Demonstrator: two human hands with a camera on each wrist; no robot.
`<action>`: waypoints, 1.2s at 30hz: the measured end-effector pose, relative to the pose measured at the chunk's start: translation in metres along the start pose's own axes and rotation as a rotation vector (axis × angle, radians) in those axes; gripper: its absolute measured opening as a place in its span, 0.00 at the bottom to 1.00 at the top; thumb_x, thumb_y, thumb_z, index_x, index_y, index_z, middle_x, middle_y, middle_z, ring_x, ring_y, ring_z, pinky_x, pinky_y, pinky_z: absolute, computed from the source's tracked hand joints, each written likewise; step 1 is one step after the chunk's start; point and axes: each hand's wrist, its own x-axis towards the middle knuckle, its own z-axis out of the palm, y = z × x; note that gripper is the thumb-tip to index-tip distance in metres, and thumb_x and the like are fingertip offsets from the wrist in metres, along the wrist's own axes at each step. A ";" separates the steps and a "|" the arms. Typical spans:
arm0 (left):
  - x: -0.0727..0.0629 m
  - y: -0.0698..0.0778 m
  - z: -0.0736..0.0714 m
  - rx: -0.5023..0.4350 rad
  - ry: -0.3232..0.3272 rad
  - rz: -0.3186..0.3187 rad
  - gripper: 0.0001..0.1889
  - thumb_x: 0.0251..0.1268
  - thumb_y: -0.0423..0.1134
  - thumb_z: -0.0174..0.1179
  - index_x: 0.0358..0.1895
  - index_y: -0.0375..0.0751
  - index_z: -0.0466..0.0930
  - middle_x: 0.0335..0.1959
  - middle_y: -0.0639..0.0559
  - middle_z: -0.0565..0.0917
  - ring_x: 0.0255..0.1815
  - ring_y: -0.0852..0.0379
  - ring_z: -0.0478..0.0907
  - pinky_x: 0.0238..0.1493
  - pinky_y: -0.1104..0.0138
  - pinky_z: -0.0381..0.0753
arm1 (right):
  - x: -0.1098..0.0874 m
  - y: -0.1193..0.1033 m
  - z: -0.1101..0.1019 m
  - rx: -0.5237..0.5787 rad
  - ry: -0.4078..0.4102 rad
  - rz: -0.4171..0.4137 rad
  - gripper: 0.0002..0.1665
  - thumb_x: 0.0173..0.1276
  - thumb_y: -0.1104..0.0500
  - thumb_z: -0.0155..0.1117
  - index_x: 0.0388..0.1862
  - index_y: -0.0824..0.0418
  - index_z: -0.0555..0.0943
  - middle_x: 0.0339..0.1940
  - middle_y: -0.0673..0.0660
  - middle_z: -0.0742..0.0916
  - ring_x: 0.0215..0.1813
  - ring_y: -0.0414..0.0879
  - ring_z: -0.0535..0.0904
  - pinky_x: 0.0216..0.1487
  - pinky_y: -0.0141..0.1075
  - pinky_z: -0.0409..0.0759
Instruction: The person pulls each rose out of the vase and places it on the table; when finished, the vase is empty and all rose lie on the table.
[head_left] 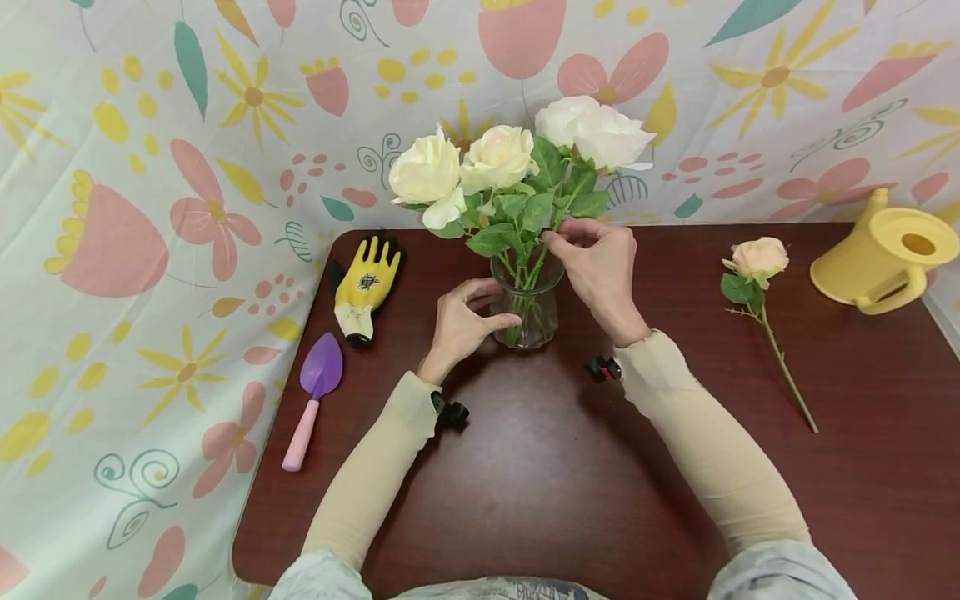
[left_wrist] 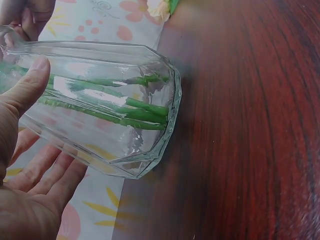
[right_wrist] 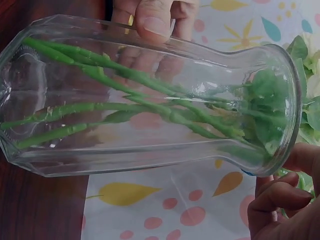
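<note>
A clear glass vase (head_left: 538, 323) stands upright on the table, with green stems (right_wrist: 95, 107) inside it. Cream roses (head_left: 498, 157) and a large white bloom (head_left: 592, 133) rise above its rim among green leaves. My left hand (head_left: 459, 323) holds the vase from the left, its thumb across the front and its fingers around the far side. At the rim's right, my right hand (head_left: 603, 271) pinches a rose stem between thumb and forefinger. In the right wrist view, its other fingers (right_wrist: 280, 197) are bent beside the vase mouth.
A peach rose (head_left: 759, 260) lies to the right, near a yellow watering can (head_left: 855, 258). At the left are a yellow gardening glove (head_left: 367, 279) and a purple trowel (head_left: 321, 367) with a pink handle. A flower-patterned cloth (head_left: 247, 167) hangs behind the brown table (head_left: 517, 467).
</note>
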 end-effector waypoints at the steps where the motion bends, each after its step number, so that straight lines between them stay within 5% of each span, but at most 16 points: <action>1: 0.000 0.000 0.000 0.002 -0.001 0.002 0.32 0.52 0.36 0.87 0.63 0.37 0.87 0.58 0.37 0.90 0.61 0.39 0.91 0.66 0.48 0.91 | 0.000 0.000 0.000 0.000 0.003 0.003 0.13 0.69 0.53 0.79 0.42 0.63 0.95 0.27 0.39 0.87 0.31 0.33 0.80 0.33 0.27 0.76; 20: 0.001 -0.003 0.001 0.003 0.004 0.018 0.32 0.52 0.36 0.88 0.63 0.35 0.87 0.58 0.36 0.90 0.61 0.37 0.90 0.66 0.49 0.91 | -0.004 -0.007 -0.007 0.083 0.016 -0.016 0.11 0.71 0.58 0.76 0.41 0.67 0.93 0.27 0.36 0.85 0.29 0.34 0.79 0.32 0.27 0.76; 36: 0.000 -0.003 0.000 0.002 0.003 0.010 0.32 0.52 0.37 0.87 0.63 0.37 0.87 0.59 0.37 0.90 0.61 0.39 0.91 0.66 0.50 0.92 | -0.007 -0.009 -0.012 0.229 0.105 -0.070 0.12 0.70 0.59 0.80 0.39 0.69 0.93 0.22 0.35 0.86 0.28 0.36 0.78 0.31 0.30 0.71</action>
